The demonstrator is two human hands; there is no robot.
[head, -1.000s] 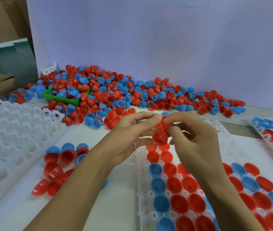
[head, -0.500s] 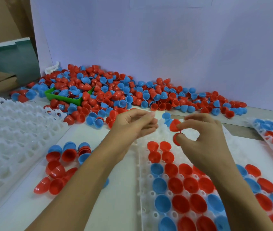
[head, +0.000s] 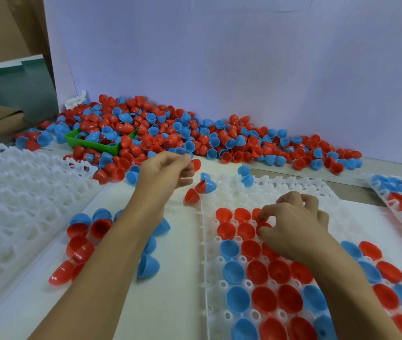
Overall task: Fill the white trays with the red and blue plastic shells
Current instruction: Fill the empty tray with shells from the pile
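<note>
Our right hand (head: 290,227) pinched a red shell (head: 263,225) at its rim, over the white tray (head: 293,190) in front of us; our left hand (head: 164,174) hovered apart near the big pile (head: 170,133), fingers curled, whether holding anything we could not tell. We judged the shells light, stiff, slick and thin-walled, best pinched by the rim. Those seated in the tray lay domed side up.
</note>
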